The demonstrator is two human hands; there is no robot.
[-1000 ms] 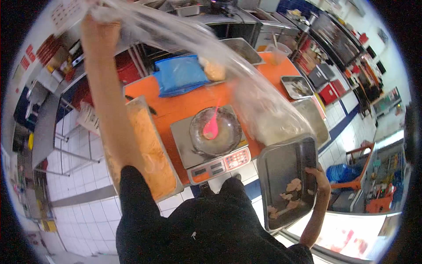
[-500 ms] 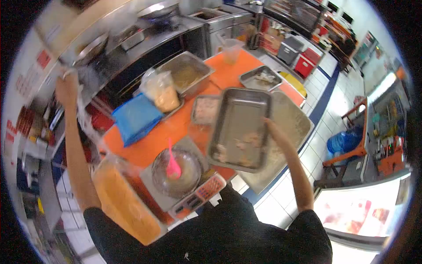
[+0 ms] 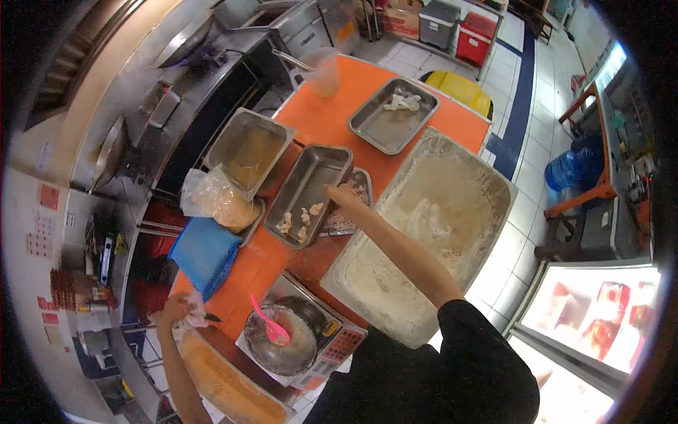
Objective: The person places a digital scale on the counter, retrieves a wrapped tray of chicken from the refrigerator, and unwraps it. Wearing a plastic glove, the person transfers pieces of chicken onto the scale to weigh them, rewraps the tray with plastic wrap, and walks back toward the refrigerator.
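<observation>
My right hand (image 3: 341, 196) grips the right rim of a deep metal tray (image 3: 326, 169). Several small pale pieces (image 3: 314, 210), apparently raw meat, lie at the tray's near end. The tray partly covers a smaller tray of pinkish minced-looking food (image 3: 360, 185). At the table's left edge, my left hand (image 3: 178, 309) is closed on a crumpled thin plastic bag (image 3: 198, 311); a small dark bit shows beside it. Near that hand are a blue plastic package (image 3: 205, 254) and a long container of orange crumbs (image 3: 229, 378).
A large pan of flour (image 3: 374, 283) spans the right side. A bowl (image 3: 272, 353) with a pink spoon (image 3: 274, 328) sits on a scale (image 3: 346, 340). Behind stand a pan of liquid (image 3: 247, 152), a tray with white pieces (image 3: 381, 131) and a clear jug (image 3: 325, 74).
My right hand has moved the metal tray left and down, from above the flour pan to beside the pan of liquid. My left hand has come down from its raised position with the plastic.
</observation>
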